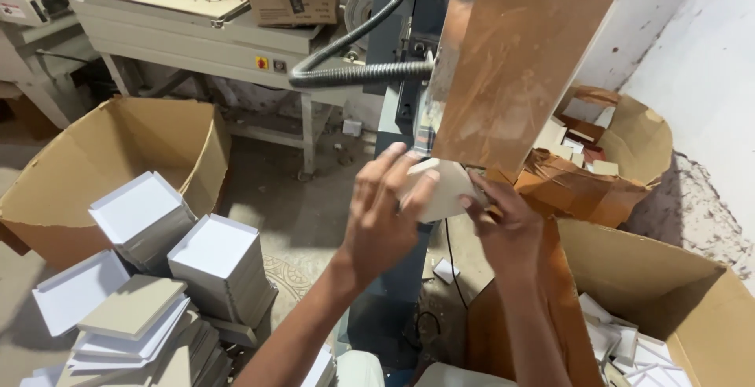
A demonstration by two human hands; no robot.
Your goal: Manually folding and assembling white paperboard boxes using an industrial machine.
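Observation:
Both my hands are raised in front of a blue-grey machine (pixel 391 57) with a shiny metal chute plate (pixel 515 64). My left hand (pixel 383 215) and my right hand (pixel 503 222) together grip a pale flat cardboard piece (pixel 442 189) just below the lower edge of the plate. The left fingers wrap over its left side, while the right fingers pinch its right edge. Part of the piece is hidden behind my left hand.
Stacks of white and grey box trays (pixel 224 265) stand at lower left beside a large open carton (pixel 118 151). Another open carton (pixel 692 308) with white pieces sits at lower right, and a torn carton (pixel 621 159) behind it. A white workbench (pixel 197 25) stands at the back.

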